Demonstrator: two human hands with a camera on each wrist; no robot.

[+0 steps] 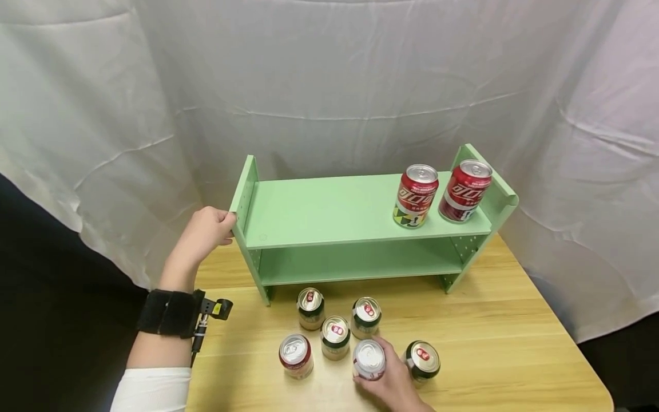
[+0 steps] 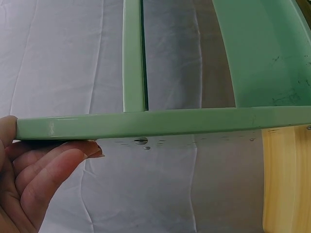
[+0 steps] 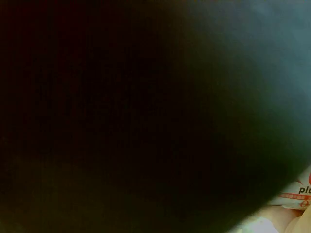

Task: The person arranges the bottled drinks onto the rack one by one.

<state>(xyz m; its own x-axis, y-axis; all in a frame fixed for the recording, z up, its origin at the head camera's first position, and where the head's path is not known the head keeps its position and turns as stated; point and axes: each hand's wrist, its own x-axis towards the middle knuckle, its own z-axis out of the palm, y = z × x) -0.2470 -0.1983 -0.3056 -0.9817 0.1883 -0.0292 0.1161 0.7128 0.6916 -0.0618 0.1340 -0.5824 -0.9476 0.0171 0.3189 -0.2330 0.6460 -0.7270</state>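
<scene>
Head view, white can: a white-sided can (image 1: pixel 369 360) stands upright on the wooden table (image 1: pixel 515 355), front row of a cluster of six, just below the shelf unit
Right hand: the right hand (image 1: pixel 393 380) wraps round the white can from the near side, fingers curled against its wall, thumb side toward the dark can beside it
Right wrist view: almost wholly dark; only a sliver of white-and-red label (image 3: pixel 299 194) and a fingertip show at the lower right corner
Left hand: the left hand (image 1: pixel 206 229) grips the upper left corner of the green shelf (image 1: pixel 329 209), thumb on top and fingers curled under the side panel's edge
Left wrist view: fingers (image 2: pixel 46 172) lie under the green panel edge (image 2: pixel 160 124), touching it
Neighbouring cans: a red can (image 1: pixel 296 356) at the left of the front row, a dark green can (image 1: pixel 422 360) just right of the hand; three more cans (image 1: pixel 336 337) stand behind, nearer the shelf
Shelf top: two red cans stand side by side at the right end, one (image 1: pixel 416 195) beside the other (image 1: pixel 465 190), which is against the right side panel
Lower shelf: its board shows under the top one
Backdrop: a white sheet (image 1: pixel 329 74) hangs behind the table
Wrist: a black strap (image 1: pixel 170 313) with a small camera mount circles the left forearm above a white sleeve (image 1: pixel 151 390)
</scene>
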